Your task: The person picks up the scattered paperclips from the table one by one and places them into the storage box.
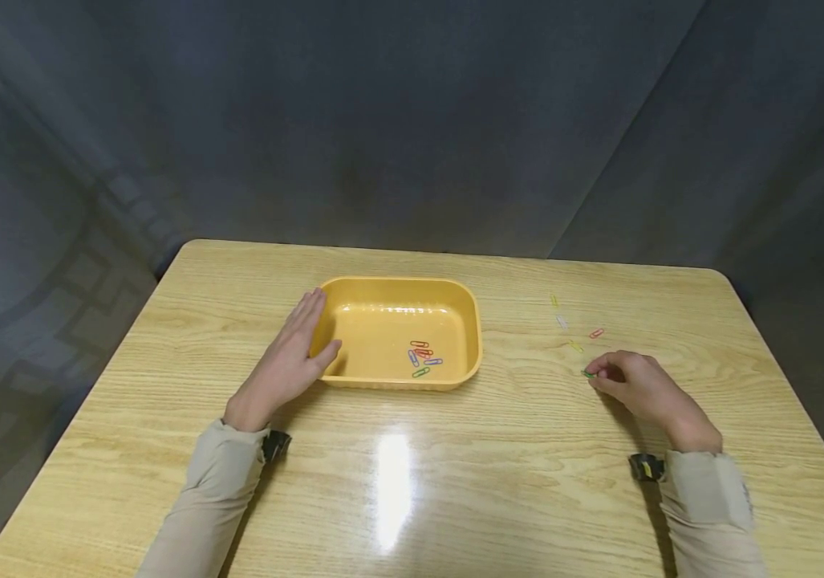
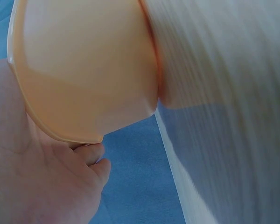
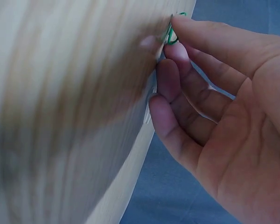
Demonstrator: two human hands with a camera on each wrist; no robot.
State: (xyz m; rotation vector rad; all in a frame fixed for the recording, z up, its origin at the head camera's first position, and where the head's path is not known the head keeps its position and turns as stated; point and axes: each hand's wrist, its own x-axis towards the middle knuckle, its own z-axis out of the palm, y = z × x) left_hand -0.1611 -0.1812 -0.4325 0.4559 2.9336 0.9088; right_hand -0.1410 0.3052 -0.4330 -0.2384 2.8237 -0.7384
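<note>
A yellow plastic tray (image 1: 383, 384) stands on the wooden table, with several coloured paper clips (image 1: 421, 372) lying in its front right part. My left hand (image 1: 289, 353) rests along the tray's left rim, fingers straight and the thumb spread over the edge. In the left wrist view, the palm lies against the rim (image 2: 37, 123). Over to the right, my right hand (image 1: 643, 389) pinches a green paper clip (image 3: 170, 39) between thumb and index finger, close to the tabletop. The other right fingers are bent, their tips right at the table surface.
Beyond my right hand lie a red paper clip (image 1: 596, 333), a near yellow clip (image 1: 576, 347), a whitish clip (image 1: 562, 322) and a far yellow clip (image 1: 554, 299). Dark curtain (image 1: 412, 144) hangs behind the table (image 1: 498, 498). Each wrist wears a black strap.
</note>
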